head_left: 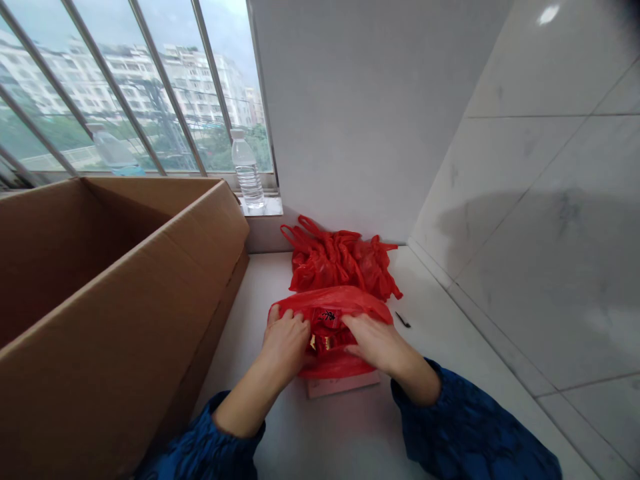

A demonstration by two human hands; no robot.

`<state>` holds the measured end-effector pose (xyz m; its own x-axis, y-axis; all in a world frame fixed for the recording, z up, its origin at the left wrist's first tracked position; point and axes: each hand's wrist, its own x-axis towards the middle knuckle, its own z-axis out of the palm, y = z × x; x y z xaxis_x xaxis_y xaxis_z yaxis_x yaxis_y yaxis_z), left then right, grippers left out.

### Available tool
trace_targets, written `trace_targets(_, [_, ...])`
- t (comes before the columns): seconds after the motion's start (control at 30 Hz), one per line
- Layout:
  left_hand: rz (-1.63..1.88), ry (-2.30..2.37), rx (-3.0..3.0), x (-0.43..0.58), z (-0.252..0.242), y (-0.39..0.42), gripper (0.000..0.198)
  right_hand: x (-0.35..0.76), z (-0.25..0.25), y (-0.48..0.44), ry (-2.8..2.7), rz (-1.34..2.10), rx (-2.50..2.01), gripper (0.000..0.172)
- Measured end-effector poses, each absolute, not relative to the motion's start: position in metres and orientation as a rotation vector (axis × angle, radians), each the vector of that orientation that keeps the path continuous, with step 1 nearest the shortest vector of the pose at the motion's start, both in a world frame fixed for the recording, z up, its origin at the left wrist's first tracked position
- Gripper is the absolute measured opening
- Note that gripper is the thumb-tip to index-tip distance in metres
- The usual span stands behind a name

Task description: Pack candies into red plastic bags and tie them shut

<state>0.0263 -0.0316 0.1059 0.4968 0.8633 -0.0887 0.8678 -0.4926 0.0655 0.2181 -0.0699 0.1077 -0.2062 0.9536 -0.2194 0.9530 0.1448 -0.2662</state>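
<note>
A red plastic bag (pixel 340 297) lies with its mouth spread on the white surface. Inside it show a red packet with black writing (pixel 327 317) and some shiny gold and red items (pixel 323 343). At the bag's left side my left hand (pixel 286 341) has its fingers curled over the rim, closed on the plastic. On the right, my right hand (pixel 374 341) reaches into the opening with its fingers apart, touching the bag; whether it grips anything is hidden. A pale pink flat box (pixel 343 386) sticks out under the bag's near edge.
More red bags (pixel 333 259) lie crumpled against the wall. A large open cardboard box (pixel 165 293) stands at the left. One clear bottle (pixel 247 170) is on the window ledge, another (pixel 116 152) behind the box. A small black object (pixel 403 320) lies right of the bag.
</note>
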Motion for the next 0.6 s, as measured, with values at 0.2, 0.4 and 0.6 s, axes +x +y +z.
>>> trace_targets(0.2, [-0.081, 1.667, 2.613, 0.018, 0.107, -0.027, 0.012, 0.215, 0.107, -0.072, -2.264, 0.434, -2.173, 0.037])
trace_targets(0.4, [-0.09, 1.677, 2.655, 0.028, 0.101, -0.022, 0.021, 0.209, 0.1, -0.067, -2.343, 0.437, -1.938, 0.035])
trace_targets(0.6, [-0.113, 1.506, 2.698, 0.043, 0.084, -0.016, 0.026, 0.215, 0.101, -0.062, -2.31, 0.47, -2.036, 0.043])
